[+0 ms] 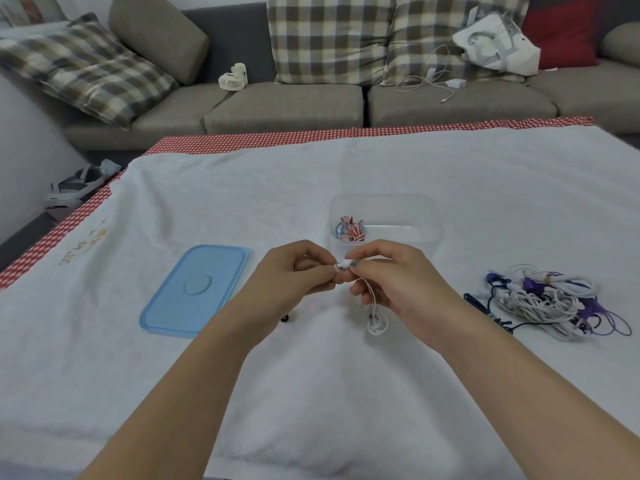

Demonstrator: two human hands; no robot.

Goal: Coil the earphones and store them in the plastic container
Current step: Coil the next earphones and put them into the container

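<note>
White earphones (375, 308) hang between both hands above the bench (346, 393); the coiled end dangles down to the cloth. The left hand (294, 275) pinches the cord's upper end with curled fingers (325, 271), and the right hand (391, 271) pinches it just beside, fingertips nearly touching. Just behind the hands stands the clear container (384, 220), with a red-and-white coiled pair (350, 230) inside at its left. A blue lid (195, 289) lies flat to the left. A tangle (550, 299) of white, purple and blue cords lies to the right.
</note>
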